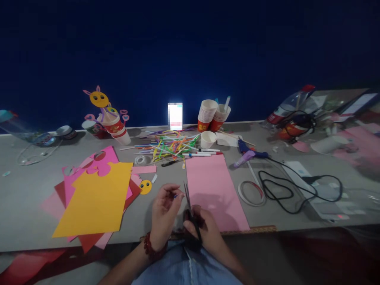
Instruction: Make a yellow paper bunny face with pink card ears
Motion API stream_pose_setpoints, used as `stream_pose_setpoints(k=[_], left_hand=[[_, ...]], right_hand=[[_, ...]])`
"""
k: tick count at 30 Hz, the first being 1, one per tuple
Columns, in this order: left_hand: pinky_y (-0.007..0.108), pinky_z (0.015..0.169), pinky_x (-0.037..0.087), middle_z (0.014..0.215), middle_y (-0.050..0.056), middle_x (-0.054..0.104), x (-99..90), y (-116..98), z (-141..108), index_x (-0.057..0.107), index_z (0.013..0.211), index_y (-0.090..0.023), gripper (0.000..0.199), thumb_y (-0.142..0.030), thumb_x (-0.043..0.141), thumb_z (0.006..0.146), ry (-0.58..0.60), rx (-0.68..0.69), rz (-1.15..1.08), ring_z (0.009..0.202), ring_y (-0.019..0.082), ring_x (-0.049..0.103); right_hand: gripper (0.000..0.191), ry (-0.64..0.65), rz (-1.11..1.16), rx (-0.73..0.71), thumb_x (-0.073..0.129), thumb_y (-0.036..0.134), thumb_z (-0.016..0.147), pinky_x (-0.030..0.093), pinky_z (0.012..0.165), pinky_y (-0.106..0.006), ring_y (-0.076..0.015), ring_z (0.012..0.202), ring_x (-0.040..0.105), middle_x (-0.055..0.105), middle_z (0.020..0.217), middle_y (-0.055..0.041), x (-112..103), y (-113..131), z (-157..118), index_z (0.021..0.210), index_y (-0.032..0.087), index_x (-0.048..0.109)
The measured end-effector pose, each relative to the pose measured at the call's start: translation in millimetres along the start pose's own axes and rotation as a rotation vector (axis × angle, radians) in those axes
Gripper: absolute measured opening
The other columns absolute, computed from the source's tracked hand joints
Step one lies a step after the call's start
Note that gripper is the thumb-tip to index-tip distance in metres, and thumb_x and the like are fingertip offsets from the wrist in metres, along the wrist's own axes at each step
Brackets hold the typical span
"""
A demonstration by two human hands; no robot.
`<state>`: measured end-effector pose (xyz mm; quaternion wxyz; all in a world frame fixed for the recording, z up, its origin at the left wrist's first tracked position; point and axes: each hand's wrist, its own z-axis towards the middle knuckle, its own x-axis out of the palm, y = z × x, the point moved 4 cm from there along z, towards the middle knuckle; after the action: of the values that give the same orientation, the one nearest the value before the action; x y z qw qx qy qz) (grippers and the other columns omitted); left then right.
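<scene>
My right hand (208, 227) is closed round the black handles of a pair of scissors (188, 200), whose blades point away from me. Close beside the blades, my left hand (166, 206) pinches something tiny; a bluish and a pinkish bit show at the fingertips, too small to name. Both hands are above the table's front edge. A pink sheet of paper (215, 190) lies flat just beyond my right hand. To the left of my left hand is a yellow paper face (145, 187) with two googly eyes.
Yellow sheet (101, 202) tops a stack of coloured papers at left. Colourful sticks (175, 146) lie at centre back, near stacked paper cups (206, 114). A glue gun (252, 152), tape roll (251, 193) and black cable (279, 194) occupy the right. Decorated cups (111, 126) stand back left.
</scene>
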<state>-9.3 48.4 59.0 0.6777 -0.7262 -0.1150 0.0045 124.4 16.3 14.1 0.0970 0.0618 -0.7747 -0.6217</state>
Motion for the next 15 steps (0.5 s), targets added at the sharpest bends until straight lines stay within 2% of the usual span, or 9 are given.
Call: stream_pose_setpoints(k=[10,15], left_hand=[[0.024,0.075,0.049,0.085,0.001,0.063,0.3,-3.7,0.7,0.061,0.099,-0.020,0.022,-0.031,0.070,0.082,-0.031,0.033,0.019,0.081,0.014,0.062],[0.024,0.075,0.049,0.085,0.001,0.063,1.0,-4.4,-0.8,0.060,0.100,-0.020,0.021,-0.030,0.068,0.084,-0.035,0.034,0.028,0.081,0.014,0.061]], right_hand=[[0.030,0.008,-0.140,-0.023,0.070,0.042,0.073,0.029,0.051,-0.023,-0.0118,0.056,0.036,0.041,0.060,0.0053,-0.8,4.6,4.3,0.066,0.020,0.050],[0.028,-0.014,-0.188,-0.018,0.068,0.038,0.073,0.029,0.053,-0.023,-0.0116,0.057,0.036,0.040,0.060,0.0056,-2.3,6.3,5.0,0.065,0.020,0.048]])
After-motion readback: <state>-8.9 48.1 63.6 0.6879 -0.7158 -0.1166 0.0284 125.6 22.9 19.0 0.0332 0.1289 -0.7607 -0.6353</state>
